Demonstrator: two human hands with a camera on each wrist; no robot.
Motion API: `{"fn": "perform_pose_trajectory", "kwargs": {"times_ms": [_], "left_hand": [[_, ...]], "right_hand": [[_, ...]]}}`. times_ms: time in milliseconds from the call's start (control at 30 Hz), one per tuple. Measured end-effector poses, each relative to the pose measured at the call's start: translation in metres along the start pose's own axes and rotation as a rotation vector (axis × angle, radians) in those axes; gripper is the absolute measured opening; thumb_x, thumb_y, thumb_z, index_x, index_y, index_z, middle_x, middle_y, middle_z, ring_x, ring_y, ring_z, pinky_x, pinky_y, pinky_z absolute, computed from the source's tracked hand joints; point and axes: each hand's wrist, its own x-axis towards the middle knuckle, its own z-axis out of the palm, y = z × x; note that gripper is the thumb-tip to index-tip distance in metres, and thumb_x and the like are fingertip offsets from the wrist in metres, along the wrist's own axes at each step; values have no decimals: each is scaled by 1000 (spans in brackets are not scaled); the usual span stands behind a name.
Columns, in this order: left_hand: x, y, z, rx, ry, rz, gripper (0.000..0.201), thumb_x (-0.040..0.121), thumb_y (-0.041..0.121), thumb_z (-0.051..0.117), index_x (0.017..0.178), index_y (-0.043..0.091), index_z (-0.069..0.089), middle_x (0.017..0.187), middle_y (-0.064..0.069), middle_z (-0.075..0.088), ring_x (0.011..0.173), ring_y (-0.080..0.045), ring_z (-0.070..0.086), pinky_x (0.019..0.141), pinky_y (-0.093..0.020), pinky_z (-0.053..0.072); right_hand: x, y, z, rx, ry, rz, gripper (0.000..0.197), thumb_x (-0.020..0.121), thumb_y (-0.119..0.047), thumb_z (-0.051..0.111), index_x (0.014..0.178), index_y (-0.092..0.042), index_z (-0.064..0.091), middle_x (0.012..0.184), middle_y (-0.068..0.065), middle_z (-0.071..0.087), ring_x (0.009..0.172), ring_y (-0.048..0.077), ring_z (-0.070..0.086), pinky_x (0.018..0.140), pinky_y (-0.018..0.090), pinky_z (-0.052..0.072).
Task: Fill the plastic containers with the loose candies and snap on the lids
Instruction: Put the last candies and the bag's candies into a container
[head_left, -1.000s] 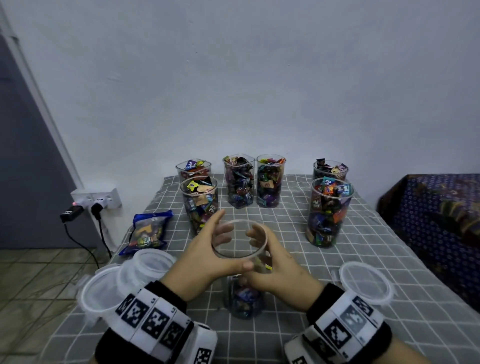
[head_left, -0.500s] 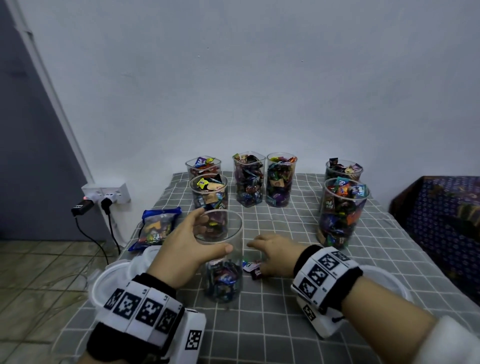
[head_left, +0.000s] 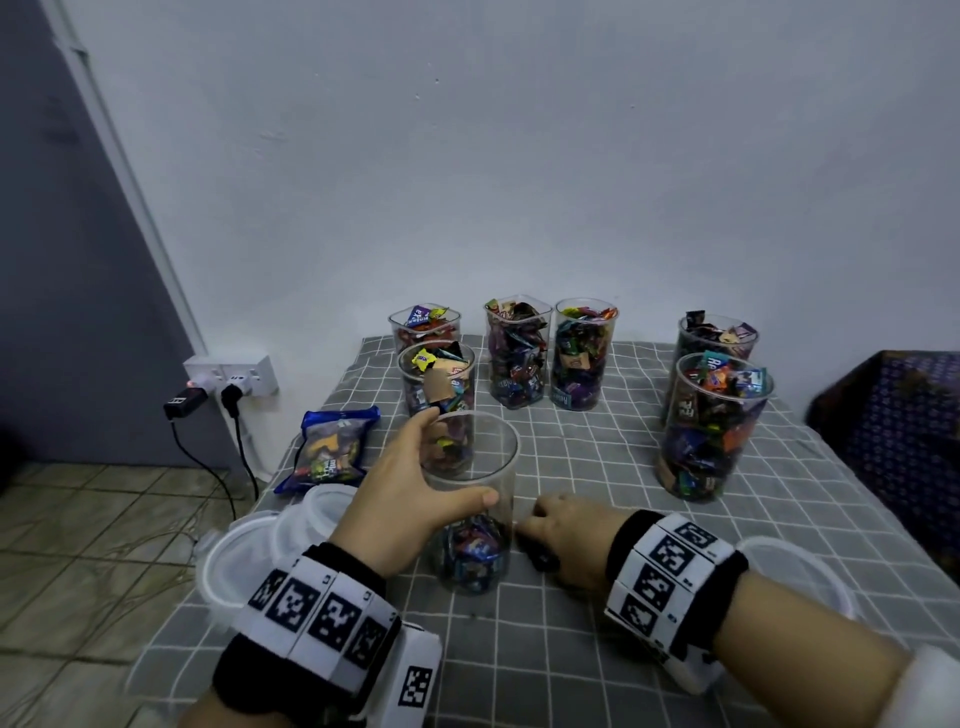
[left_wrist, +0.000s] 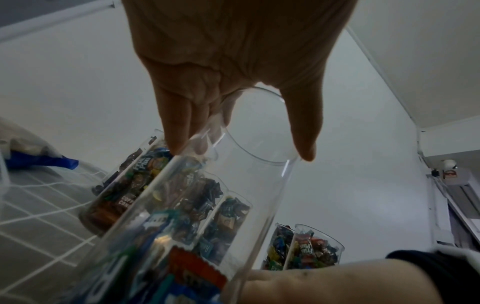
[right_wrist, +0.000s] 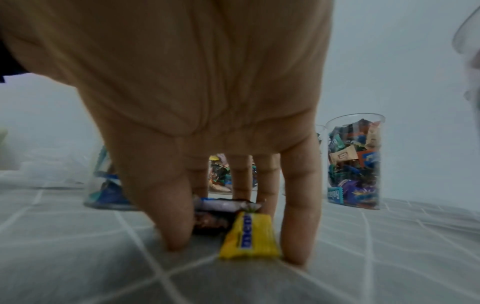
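On the table (head_left: 597, 649), the left hand (head_left: 410, 499) grips the near-empty cup (head_left: 470, 499), upright at six o'clock. Right hand (head_left: 563, 535), fingers (right_wrist: 301, 205) closing round loose candies (right_wrist: 248, 236): best gather them fully, then lift clear over the rim.

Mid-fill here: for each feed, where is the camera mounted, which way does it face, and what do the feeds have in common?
Head: worn on the head, looking down and forward at the checked table; both forearms show.
Left wrist: along the left hand gripping the clear container near its rim.
Right wrist: along the right hand, fingertips down around loose candies.
Shared: the gripped container and the filled containers behind.
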Motion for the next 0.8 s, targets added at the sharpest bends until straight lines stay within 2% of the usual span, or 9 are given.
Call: {"fn": "perform_pose_trajectory", "kwargs": {"times_ms": [67,133,200,300,433,533,633,733,800], "left_hand": [[3,4,3,5,-13,12,115,42,63,75,142,30,28,139,8,46,123,-8,46,107,-35,37],[7,7,7,2,-32,19,106,57,46,84,144,26,27,142,6,43,123,-5,42,104,-26,33],[12,10,11,-8,-43,24,98,66,31,83,145,23,26,143,5,41,118,-1,38,98,-20,30],[18,14,18,-13,-56,31,96,68,28,82,145,22,26,144,3,40,118,-1,38,96,-18,30],[27,15,26,-9,-66,35,96,68,29,82,145,21,25,144,2,40,129,-10,39,100,-21,30],[31,17,32,-38,-68,25,97,68,30,82,145,22,25,142,3,42,128,-11,40,106,-27,32],[34,17,37,-70,-74,20,99,66,31,83,145,22,25,141,5,42,128,-12,41,110,-38,33],[36,16,40,-82,-83,20,99,66,32,83,145,23,25,139,6,43,128,-13,41,110,-41,34],[38,16,42,-89,-90,23,98,66,31,83,145,23,25,139,5,43,127,-14,42,109,-41,34]], "right_hand": [[-10,3,1,16,5,27,52,92,-27,53,141,-23,35,139,10,34,129,28,36,103,41,36],[-18,7,2,33,6,39,50,93,-31,53,140,-23,37,138,9,35,127,27,38,100,38,38],[-24,11,4,45,0,39,49,92,-32,55,138,-22,41,135,9,37,124,27,42,98,37,39],[-30,17,8,79,-6,57,46,91,-31,57,133,-19,47,132,10,41,119,27,47,95,33,41],[-35,24,9,115,-33,110,46,91,-20,57,135,-19,46,135,8,40,122,27,46,97,33,41],[-36,30,9,163,-11,152,45,89,-14,57,133,-20,48,134,7,43,121,26,48,96,33,43],[-40,40,7,250,64,203,34,86,-11,57,118,-22,55,122,3,51,111,24,54,93,34,48],[-51,50,-11,281,150,240,22,86,-9,53,105,-20,56,109,3,57,106,23,57,87,32,49],[-61,54,-30,319,245,242,18,88,-8,53,103,-17,56,105,4,57,99,20,57,83,30,48]]}}
